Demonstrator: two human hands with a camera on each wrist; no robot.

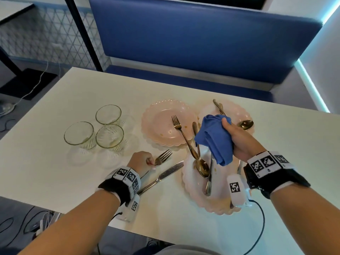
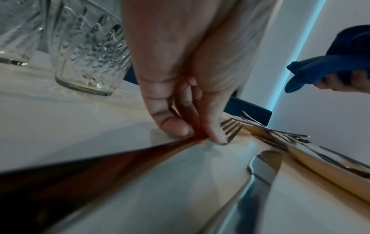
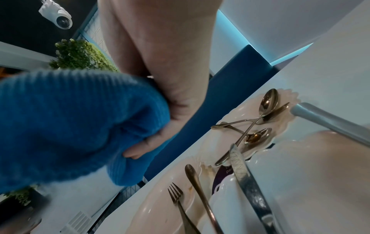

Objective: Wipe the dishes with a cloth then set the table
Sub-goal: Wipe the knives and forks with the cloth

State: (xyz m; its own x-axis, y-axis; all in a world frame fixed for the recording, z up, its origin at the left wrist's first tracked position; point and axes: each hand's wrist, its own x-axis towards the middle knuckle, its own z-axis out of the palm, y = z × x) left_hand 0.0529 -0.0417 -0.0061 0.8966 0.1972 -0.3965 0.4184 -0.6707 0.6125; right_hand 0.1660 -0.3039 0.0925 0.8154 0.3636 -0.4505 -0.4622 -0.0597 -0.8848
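Observation:
My left hand (image 1: 149, 161) rests low on the white table (image 1: 55, 162) and pinches the neck of a gold fork (image 1: 163, 157) between thumb and fingertips (image 2: 176, 126); the fork's tines (image 2: 230, 129) point towards the plates. A silver knife (image 1: 162, 176) lies just right of that hand. My right hand (image 1: 236, 139) grips a bunched blue cloth (image 1: 214, 138) above the near pink plate (image 1: 217, 207). The far left pink plate (image 1: 161, 131) has food smears and a gold fork (image 1: 179, 129) on it. Spoons (image 3: 268, 101) lie on the far right plate (image 1: 242, 111).
Three clear ribbed glasses (image 1: 108, 115) (image 1: 79, 133) (image 1: 109, 136) stand together left of the plates, close to my left hand. More cutlery (image 1: 202, 165) crosses the near plate. A blue booth seat (image 1: 193, 43) runs along the table's far side.

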